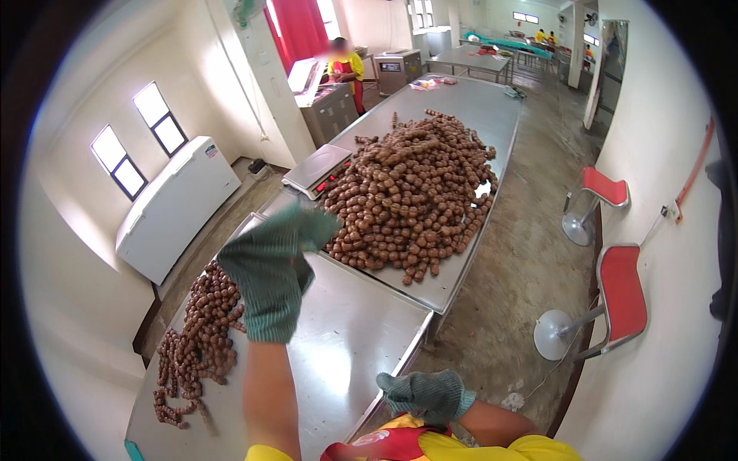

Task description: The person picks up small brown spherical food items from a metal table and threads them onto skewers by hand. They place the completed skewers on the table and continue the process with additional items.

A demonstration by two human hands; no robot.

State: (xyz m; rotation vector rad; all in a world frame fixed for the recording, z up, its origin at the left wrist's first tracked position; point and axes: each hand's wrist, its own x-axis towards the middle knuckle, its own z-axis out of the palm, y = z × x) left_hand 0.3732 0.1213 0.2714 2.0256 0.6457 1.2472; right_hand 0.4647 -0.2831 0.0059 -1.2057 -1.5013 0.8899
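- Reaching forward over the steel surface [346, 338], the gloved left hand [273, 257] hovers with fingers loosely spread, gripping nothing.
- The big heap of brown balls [411, 196] lies just beyond it, beside a scale [319, 169].
- A smaller pile [200, 338] sits left.
- The gloved right hand [427, 396] rests curled near the body, holding nothing visible.

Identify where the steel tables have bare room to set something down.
Bare steel lies on the near table between the small sausage pile and its right edge, below the left hand. The far table's end is bare. The big sausage heap crowds its middle.
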